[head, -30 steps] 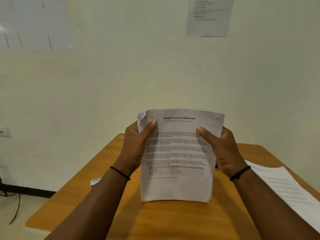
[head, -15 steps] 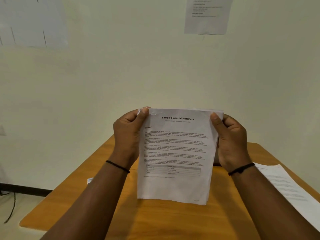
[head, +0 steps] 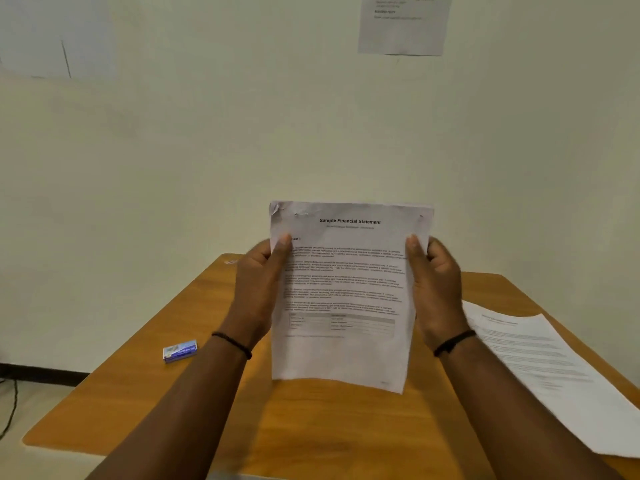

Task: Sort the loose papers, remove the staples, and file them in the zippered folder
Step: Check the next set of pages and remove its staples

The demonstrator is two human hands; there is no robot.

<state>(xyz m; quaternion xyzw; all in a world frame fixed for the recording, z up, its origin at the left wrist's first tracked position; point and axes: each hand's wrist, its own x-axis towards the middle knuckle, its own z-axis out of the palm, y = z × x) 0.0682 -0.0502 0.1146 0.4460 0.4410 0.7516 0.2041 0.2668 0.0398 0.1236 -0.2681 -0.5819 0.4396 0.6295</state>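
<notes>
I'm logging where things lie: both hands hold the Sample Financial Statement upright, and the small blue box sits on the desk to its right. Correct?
Not quite. The head view shows the small blue box on the desk left of the Sample Financial Statement. The left hand and right hand do hold it upright.

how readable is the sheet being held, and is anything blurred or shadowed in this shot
Head view: the title "Sample Financial Statement" on the held document is sharp, but its body text is too soft to read. Head view: the left hand and right hand gripping its sides look slightly blurred. Head view: the document throws a soft shadow on the wooden table, with no glare.
</notes>
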